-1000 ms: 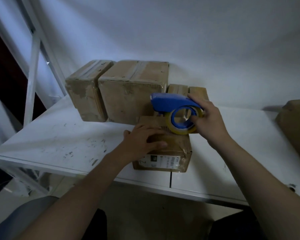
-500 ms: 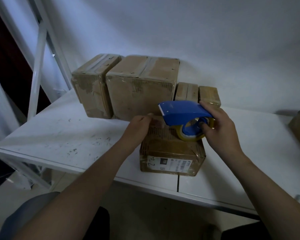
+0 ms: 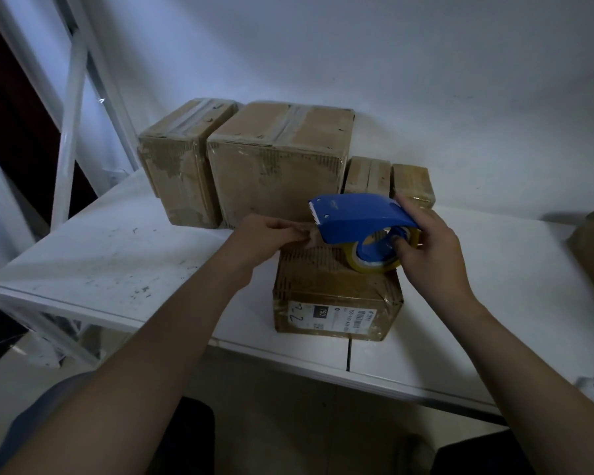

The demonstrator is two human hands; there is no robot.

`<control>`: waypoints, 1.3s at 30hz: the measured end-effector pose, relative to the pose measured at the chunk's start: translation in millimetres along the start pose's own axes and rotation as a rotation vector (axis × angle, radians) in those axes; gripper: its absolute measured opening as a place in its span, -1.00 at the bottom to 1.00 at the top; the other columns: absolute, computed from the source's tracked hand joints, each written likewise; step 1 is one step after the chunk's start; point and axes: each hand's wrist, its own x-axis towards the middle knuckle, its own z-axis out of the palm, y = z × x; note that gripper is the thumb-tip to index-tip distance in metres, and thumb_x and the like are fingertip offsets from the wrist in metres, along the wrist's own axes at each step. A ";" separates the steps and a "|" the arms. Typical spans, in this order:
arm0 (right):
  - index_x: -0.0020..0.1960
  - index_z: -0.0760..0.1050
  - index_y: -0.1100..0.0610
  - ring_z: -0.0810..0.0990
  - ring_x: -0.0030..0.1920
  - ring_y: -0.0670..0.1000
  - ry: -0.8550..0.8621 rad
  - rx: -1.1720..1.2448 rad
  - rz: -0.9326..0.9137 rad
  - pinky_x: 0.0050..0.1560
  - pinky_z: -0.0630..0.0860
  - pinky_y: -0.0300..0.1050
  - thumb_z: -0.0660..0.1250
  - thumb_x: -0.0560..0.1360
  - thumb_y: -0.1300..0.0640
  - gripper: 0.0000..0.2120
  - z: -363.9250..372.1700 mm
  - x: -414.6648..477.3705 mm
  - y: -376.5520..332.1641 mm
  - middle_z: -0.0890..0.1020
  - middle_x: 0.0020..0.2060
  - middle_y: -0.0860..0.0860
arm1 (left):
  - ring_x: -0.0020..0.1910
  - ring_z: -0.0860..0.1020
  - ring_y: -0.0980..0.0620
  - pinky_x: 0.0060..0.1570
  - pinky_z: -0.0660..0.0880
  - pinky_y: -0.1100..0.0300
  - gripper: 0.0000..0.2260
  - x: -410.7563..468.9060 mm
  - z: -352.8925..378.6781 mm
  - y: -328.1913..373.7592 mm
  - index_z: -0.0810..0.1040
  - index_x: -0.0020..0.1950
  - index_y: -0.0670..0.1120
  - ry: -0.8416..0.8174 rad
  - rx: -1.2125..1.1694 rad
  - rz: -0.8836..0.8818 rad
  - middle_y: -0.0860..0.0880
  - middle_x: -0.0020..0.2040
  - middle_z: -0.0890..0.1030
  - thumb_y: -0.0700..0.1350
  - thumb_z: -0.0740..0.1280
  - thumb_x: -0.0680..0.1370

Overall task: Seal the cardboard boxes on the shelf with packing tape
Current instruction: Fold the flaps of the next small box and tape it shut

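Starting tape: right hand point(image 3: 429, 250) grips blue plastic tape holder point(image 3: 355, 217), left hand point(image 3: 266, 234) pinches tape end point(image 3: 310, 235). Next: press onto brown cardboard box point(image 3: 333, 289).

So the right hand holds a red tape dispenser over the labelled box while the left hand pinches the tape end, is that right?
Not quite: the tape dispenser is blue, not red. The head view shows the right hand holding it over the labelled box while the left hand pinches the tape end at its toothed edge.
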 end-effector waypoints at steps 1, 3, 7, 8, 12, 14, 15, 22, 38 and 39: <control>0.51 0.38 -0.03 0.41 0.22 -0.14 0.000 -0.002 -0.006 0.09 0.30 -0.59 0.36 0.53 0.37 -0.38 0.3 0.0 -0.6 0.51 0.29 -0.06 | 0.13 0.62 0.09 -0.05 0.44 0.31 -0.87 -1.4 -2.2 1.2 0.71 0.03 0.03 -0.014 0.002 -0.020 0.00 0.05 0.70 -0.04 0.49 0.50; 0.51 0.37 -0.04 0.42 0.21 -0.14 -0.007 -0.007 -0.017 0.07 0.29 -0.64 0.36 0.53 0.37 -0.38 1.0 -0.8 -1.2 0.50 0.27 -0.09 | -0.16 0.64 0.31 -0.38 0.41 0.47 -0.81 -5.3 -4.7 5.0 0.67 0.11 -0.07 -0.049 -0.008 -0.048 0.03 -0.05 0.69 -0.08 0.48 0.51; 0.50 0.39 -0.04 0.43 0.24 -0.17 -0.006 0.028 -0.030 0.13 0.30 -0.60 0.35 0.52 0.39 -0.37 0.9 -2.7 -2.7 0.52 0.28 -0.11 | -0.15 0.58 0.25 -0.33 0.33 0.35 -0.74 -7.6 -8.0 7.2 0.67 0.15 -0.06 -0.072 0.043 -0.094 0.10 -0.06 0.66 -0.03 0.49 0.49; 0.50 0.39 -0.04 0.43 0.23 -0.18 -0.005 0.032 -0.035 0.14 0.31 -0.60 0.35 0.52 0.40 -0.37 1.2 -3.8 -3.0 0.52 0.27 -0.11 | -0.10 0.57 0.22 -0.31 0.29 0.36 -0.73 -6.9 -9.3 6.7 0.67 0.14 -0.05 -0.072 0.073 -0.104 0.10 -0.04 0.66 -0.02 0.50 0.48; 0.50 0.39 -0.05 0.43 0.16 -0.30 -0.001 0.039 -0.069 0.24 0.46 -0.32 0.34 0.52 0.41 -0.36 2.4 -7.7 -4.5 0.50 0.23 -0.16 | 0.07 0.58 0.06 -0.10 0.34 0.22 -0.69 -2.9 -11.4 3.0 0.69 0.13 -0.05 -0.072 0.177 -0.155 0.03 0.08 0.67 0.03 0.54 0.43; 0.50 0.38 -0.05 0.43 0.18 -0.31 0.000 0.046 -0.082 0.27 0.51 -0.13 0.33 0.52 0.41 -0.36 2.5 -9.3 -4.3 0.50 0.24 -0.16 | 0.08 0.57 0.03 0.05 0.31 0.06 -0.66 -3.7 -10.9 1.9 0.69 0.13 -0.06 -0.084 0.195 -0.189 0.02 0.08 0.66 0.06 0.54 0.42; 0.50 0.39 -0.05 0.44 0.19 -0.28 0.003 0.047 -0.089 0.27 0.52 -0.10 0.34 0.52 0.41 -0.36 2.0 -9.9 -4.1 0.50 0.24 -0.16 | 0.07 0.57 0.04 0.06 0.31 0.05 -0.66 -4.0 -10.6 2.0 0.69 0.13 -0.06 -0.089 0.204 -0.196 0.02 0.07 0.66 0.06 0.54 0.42; 0.49 0.40 -0.06 0.45 0.16 -0.17 -0.004 0.028 -0.135 0.22 0.53 -0.07 0.39 0.48 0.39 -0.34 -1.3 -10.2 -2.2 0.51 0.19 -0.07 | -0.04 0.56 0.08 -0.21 0.48 0.34 -0.78 -4.6 -14.8 8.6 0.71 -0.02 -0.07 -0.071 0.186 -0.127 0.07 -0.13 0.70 -0.02 0.57 0.40; 0.46 0.40 -0.09 0.41 0.25 -0.39 -0.090 0.107 -0.118 0.30 0.42 -0.30 0.38 0.43 0.42 -0.30 -0.5 -1.3 -1.5 0.45 0.24 -0.38 | -0.14 0.49 0.12 -0.25 0.35 0.27 -0.89 -8.9 -3.1 15.7 0.57 -0.12 -0.01 0.061 0.101 -0.098 0.03 -0.05 0.61 -0.03 0.39 0.57; 0.46 0.41 -0.08 0.41 0.25 -0.38 -0.086 0.112 -0.115 0.30 0.43 -0.30 0.38 0.43 0.42 -0.30 -0.4 -0.9 -0.9 0.45 0.24 -0.36 | -0.13 0.48 0.10 -0.22 0.37 0.24 -0.90 -9.2 -3.9 15.0 0.58 -0.11 0.01 0.070 0.110 -0.086 0.03 -0.03 0.61 -0.01 0.40 0.57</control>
